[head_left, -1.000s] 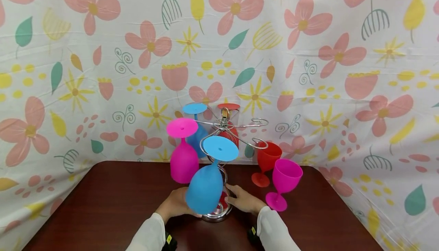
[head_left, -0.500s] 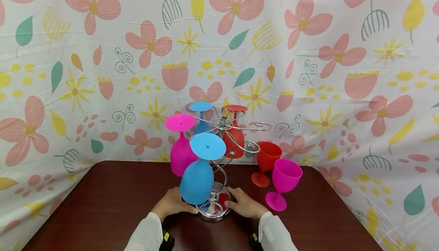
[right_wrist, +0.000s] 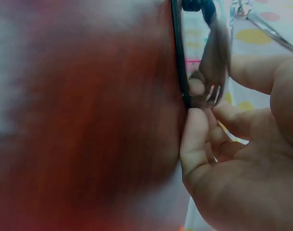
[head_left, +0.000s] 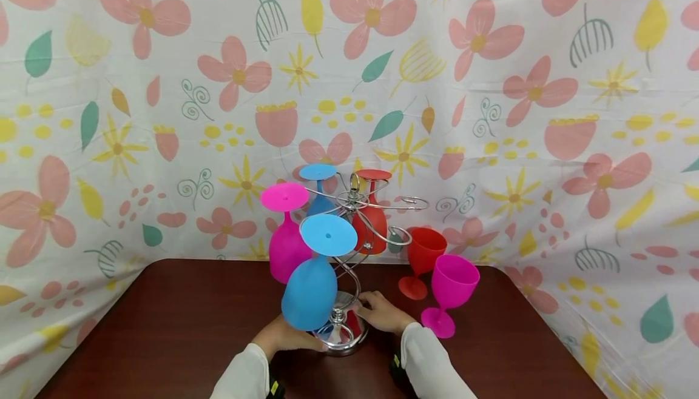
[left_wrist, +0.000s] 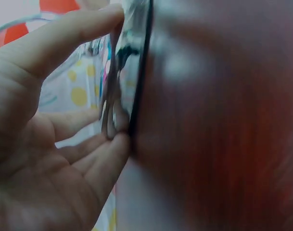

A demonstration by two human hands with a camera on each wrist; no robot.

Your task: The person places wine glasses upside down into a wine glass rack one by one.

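A silver wire wine glass rack (head_left: 352,265) stands on the table, with a round mirror-like base (head_left: 345,345). My left hand (head_left: 284,333) grips the rim of that base from the left, partly hidden behind the front blue goblet (head_left: 310,293). From the right, my right hand (head_left: 384,313) holds the opposite rim. In the left wrist view, thumb and fingers (left_wrist: 108,163) close round the shiny edge; the right wrist view shows fingers (right_wrist: 197,134) against it too. Upside down on the rack also hang a pink goblet (head_left: 286,250), a second blue goblet (head_left: 321,206) and a red goblet (head_left: 370,227).
To the right of the rack, a red goblet (head_left: 426,250) and a pink goblet (head_left: 454,282) stand upright on the dark wooden table (head_left: 191,314). Two wire loops (head_left: 401,236) on the rack's right side hold no goblet. A flower-patterned cloth (head_left: 349,71) hangs behind.
The rack has turned: its front blue goblet swung left and the back red goblet came into fuller view on the right. Both hands shifted slightly along the base.
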